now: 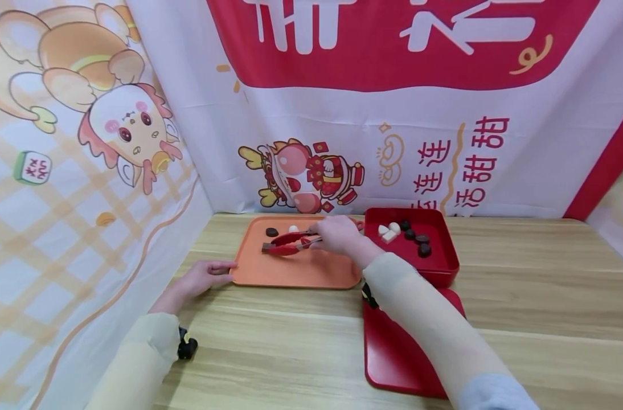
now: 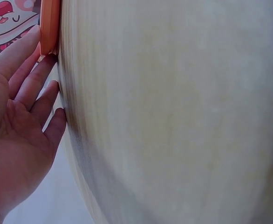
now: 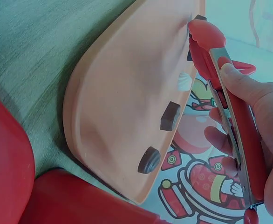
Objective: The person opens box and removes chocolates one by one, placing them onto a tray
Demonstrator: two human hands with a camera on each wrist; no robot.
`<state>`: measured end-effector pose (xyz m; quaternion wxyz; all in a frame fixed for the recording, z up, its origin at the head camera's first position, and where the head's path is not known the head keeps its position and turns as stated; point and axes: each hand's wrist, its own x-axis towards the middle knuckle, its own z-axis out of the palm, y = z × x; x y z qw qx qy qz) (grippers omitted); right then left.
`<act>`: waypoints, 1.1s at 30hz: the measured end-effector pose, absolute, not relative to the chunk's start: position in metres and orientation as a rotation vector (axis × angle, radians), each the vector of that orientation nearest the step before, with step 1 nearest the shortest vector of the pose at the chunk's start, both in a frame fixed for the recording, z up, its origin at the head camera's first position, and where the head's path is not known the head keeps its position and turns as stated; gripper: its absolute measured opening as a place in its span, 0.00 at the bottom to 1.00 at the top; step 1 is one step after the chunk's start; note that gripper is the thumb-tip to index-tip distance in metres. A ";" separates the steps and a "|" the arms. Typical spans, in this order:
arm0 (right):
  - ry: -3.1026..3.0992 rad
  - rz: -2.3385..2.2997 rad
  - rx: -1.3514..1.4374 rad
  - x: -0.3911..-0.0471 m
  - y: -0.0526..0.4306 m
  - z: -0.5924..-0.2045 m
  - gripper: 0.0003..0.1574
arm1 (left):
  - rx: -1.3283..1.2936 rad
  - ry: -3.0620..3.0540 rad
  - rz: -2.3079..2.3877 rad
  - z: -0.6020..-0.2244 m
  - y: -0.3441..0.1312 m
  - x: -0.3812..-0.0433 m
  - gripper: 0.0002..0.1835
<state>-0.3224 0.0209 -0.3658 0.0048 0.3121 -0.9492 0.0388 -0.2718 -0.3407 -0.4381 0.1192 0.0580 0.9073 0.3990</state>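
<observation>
My right hand (image 1: 337,233) grips red-and-metal tongs (image 1: 287,249) over the orange tray (image 1: 301,273). A dark brown chocolate (image 1: 266,247) shows right at the tongs' tips; I cannot tell whether they pinch it. Along the tray's far side sit another dark chocolate (image 1: 272,232) and a white piece (image 1: 293,229). The right wrist view shows the white piece (image 3: 184,82) as ridged, with a blocky dark chocolate (image 3: 170,116) and a rounded one (image 3: 149,160) beside it. Fingers fairly straight, my left hand (image 1: 206,277) touches the tray's left edge.
Right of the tray stands a red box (image 1: 449,250) holding white pieces (image 1: 390,232) and several dark chocolates (image 1: 423,249). A flat red lid (image 1: 393,359) lies in front, partly beneath my right forearm. Printed cloth (image 1: 311,108) hangs behind and along the left of the wooden table (image 1: 270,353).
</observation>
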 end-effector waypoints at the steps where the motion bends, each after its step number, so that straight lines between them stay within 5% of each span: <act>1: -2.973 0.114 0.980 -0.322 0.021 -0.366 0.18 | 0.171 2.650 1.171 -0.438 -0.340 -0.272 0.26; 33: -2.901 0.049 1.015 -0.307 0.054 -0.346 0.31 | 0.184 2.654 1.176 -0.437 -0.338 -0.271 0.26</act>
